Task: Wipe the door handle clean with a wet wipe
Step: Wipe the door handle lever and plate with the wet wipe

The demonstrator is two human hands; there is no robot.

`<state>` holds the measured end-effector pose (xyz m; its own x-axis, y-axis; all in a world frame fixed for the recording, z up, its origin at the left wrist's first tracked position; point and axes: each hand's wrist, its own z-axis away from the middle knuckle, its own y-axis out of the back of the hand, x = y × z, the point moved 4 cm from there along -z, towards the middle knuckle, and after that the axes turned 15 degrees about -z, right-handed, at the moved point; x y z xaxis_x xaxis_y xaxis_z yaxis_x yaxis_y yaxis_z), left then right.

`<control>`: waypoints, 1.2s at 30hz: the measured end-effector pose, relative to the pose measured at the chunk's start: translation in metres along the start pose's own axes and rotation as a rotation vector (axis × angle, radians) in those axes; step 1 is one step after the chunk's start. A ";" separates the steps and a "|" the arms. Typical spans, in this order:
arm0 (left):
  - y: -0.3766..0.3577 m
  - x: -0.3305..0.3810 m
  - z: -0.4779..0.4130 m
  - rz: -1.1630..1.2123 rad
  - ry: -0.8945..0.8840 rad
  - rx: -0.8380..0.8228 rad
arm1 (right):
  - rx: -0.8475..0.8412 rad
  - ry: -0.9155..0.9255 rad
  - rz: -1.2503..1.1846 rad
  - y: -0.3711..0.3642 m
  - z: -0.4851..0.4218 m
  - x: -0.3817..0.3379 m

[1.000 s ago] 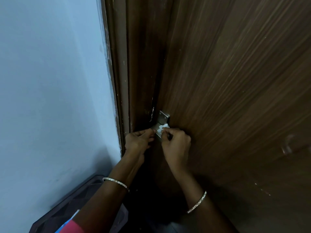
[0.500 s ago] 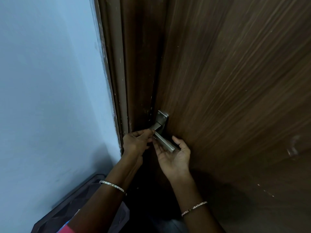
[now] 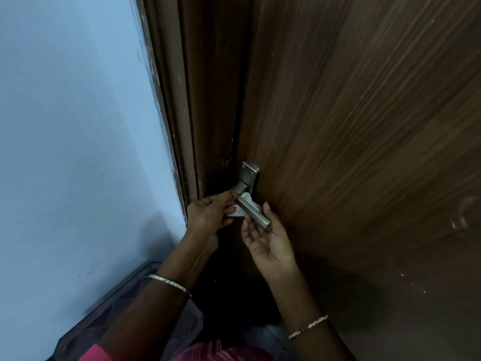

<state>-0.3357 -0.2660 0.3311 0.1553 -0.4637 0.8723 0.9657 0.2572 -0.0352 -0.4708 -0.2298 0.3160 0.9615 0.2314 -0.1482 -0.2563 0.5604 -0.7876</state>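
A silver lever door handle [image 3: 253, 211] on its metal plate [image 3: 249, 175] sticks out from the brown wooden door [image 3: 364, 126]. A crumpled white wet wipe [image 3: 243, 206] sits under and behind the lever near its base. My left hand [image 3: 210, 214] pinches the wipe's left end, fingers closed by the lever's pivot. Just below the lever's free end, my right hand [image 3: 268, 238] lies palm up with fingers spread, holding nothing; its fingertips reach up beside the wipe and lever.
The dark brown door frame [image 3: 182, 113] runs up the left of the door, with a pale blue wall [image 3: 78, 152] beyond it. A dark bin with a plastic liner [image 3: 109, 308] stands low left against the wall. A round knob [image 3: 466, 214] shows blurred on the door at right.
The wipe went from my right hand at the handle's base to my left hand. My right hand turned palm up and opened below the lever, which is now uncovered.
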 end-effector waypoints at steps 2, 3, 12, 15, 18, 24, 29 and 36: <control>0.000 0.001 0.001 -0.004 0.002 -0.001 | 0.061 -0.047 -0.074 0.003 -0.001 0.010; 0.001 0.001 0.002 -0.003 0.004 -0.013 | 0.080 -0.065 -0.116 0.002 -0.001 0.014; 0.006 0.006 0.008 -0.015 0.071 -0.040 | -0.015 -0.169 -0.284 -0.014 0.003 0.013; 0.007 0.005 0.007 -0.009 0.114 -0.077 | -0.063 -0.168 -0.250 -0.006 0.012 0.006; 0.004 0.000 0.009 -0.024 0.169 -0.148 | -0.103 -0.142 -0.221 0.002 0.022 0.000; -0.004 -0.005 0.019 0.053 0.264 -0.301 | -0.178 0.044 -0.027 0.015 0.043 -0.024; -0.007 -0.009 0.029 0.051 0.336 -0.443 | -0.289 0.341 0.585 0.009 0.064 -0.038; -0.013 -0.016 0.034 0.064 0.277 -0.547 | -0.227 1.074 1.516 -0.015 0.076 -0.025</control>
<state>-0.3573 -0.2331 0.3336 0.1942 -0.6837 0.7034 0.9081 -0.1460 -0.3926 -0.4988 -0.1833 0.3773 -0.3744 -0.2183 -0.9012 -0.9124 0.2600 0.3161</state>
